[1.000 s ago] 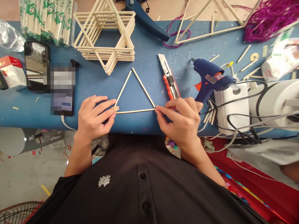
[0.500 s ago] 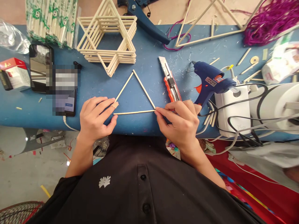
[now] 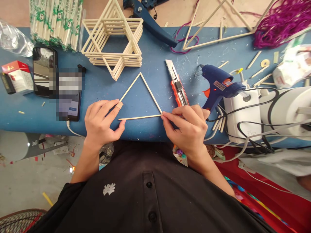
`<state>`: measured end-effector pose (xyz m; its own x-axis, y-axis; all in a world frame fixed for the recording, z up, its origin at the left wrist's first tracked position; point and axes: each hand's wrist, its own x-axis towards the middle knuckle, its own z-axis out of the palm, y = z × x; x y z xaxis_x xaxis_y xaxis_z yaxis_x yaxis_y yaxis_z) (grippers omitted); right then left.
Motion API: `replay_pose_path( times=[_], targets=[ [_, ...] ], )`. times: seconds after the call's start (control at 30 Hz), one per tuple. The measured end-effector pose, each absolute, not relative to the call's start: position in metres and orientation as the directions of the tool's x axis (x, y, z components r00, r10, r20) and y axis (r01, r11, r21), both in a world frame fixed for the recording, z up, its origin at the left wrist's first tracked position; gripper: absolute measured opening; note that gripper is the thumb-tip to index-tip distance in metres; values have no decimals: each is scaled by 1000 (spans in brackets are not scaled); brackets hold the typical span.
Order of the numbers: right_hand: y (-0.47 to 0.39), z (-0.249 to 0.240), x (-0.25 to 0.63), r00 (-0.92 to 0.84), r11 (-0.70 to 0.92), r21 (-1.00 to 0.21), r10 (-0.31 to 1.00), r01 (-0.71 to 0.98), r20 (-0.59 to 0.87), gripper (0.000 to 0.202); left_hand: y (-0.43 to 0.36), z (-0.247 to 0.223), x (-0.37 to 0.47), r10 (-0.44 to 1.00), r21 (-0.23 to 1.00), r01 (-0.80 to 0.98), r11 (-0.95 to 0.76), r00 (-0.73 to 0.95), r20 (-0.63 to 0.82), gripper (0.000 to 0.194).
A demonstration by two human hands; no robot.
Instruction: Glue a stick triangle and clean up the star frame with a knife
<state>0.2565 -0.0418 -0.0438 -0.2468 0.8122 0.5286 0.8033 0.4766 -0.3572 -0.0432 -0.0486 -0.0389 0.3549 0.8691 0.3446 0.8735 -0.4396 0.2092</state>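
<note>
Three thin wooden sticks form a triangle in front of me: a left stick [image 3: 131, 86], a right stick [image 3: 151, 93] and a bottom stick [image 3: 141, 117]. The left and right sticks meet at the top. My left hand [image 3: 102, 119], with a bandage on one finger, has its fingertips on the lower end of the left stick. Its thumb touches the bottom stick near that one's free end; a gap separates the two ends. With thumb and forefinger, my right hand [image 3: 187, 124] pinches the corner where the right and bottom sticks meet.
A stacked wooden star frame [image 3: 115, 42] stands behind the triangle. Right of it lie a utility knife [image 3: 178, 84], a blue glue gun [image 3: 217, 81] and a corded white power block [image 3: 241, 113]. Phones [image 3: 45, 71], wrapped sticks [image 3: 57, 24] and purple yarn [image 3: 284, 21] lie farther out.
The left thumb has slid slightly right along the bottom stick. The triangle's top corner has shifted a little to the right in view. My right hand keeps its pinch at the corner.
</note>
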Motion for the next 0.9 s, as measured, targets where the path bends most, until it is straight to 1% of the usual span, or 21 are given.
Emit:
replay_pose_path(
  times=[0.1,0.2,0.37,0.57,0.73,0.9],
  targets=[
    [-43,-45,257,-231,457,-379,829,805,510,7,-49,-39,-42,855,207,868,-452,356,377,54],
    [-43,-46,256,-222,439,-393,845,808,487,8,-48,-39,-41,869,194,884,-426,340,359,53],
    [-43,-45,256,-245,477,-375,818,795,521,6,-49,-39,-41,842,199,866,-460,353,409,56],
    [-41,-44,255,-251,494,-365,802,789,543,8,-51,-44,-42,868,203,883,-423,330,371,61],
    [-41,-44,255,-248,494,-369,802,787,543,7,-52,-46,-42,863,239,868,-435,327,384,66],
    [-40,-44,256,-255,496,-362,801,790,541,7,-51,-45,-41,868,227,874,-429,329,373,68]
  ],
)
